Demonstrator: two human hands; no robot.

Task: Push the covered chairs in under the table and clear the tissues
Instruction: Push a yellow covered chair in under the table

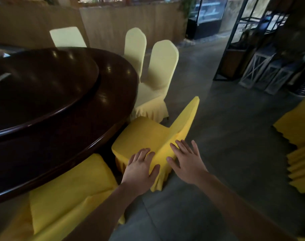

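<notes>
Both hands are on the back of a yellow covered chair (pixel 153 136) that stands at the rim of the dark round table (pixel 64 105), its seat only partly under the edge. The left hand (pixel 142 165) lies over the top corner of the back with fingers loosely draped and the thumb hooked on the near side; the right hand (pixel 184 158) is flat against the back, fingers spread — neither really grips it.

The cover is loose cloth, so a push through flat palms could slide the fabric over the frame instead of moving the chair. The chair also sits skewed to the table, and an uneven shove may swing it into the pale chair (pixel 155 80) just beyond or the near chair (pixel 70 190) just beside it. The skirt hangs to the floor (pixel 217 153) — a leg could catch it and drag. A hard push might knock the seat against the table's rim.

No tissues can be made out in this view.
</notes>
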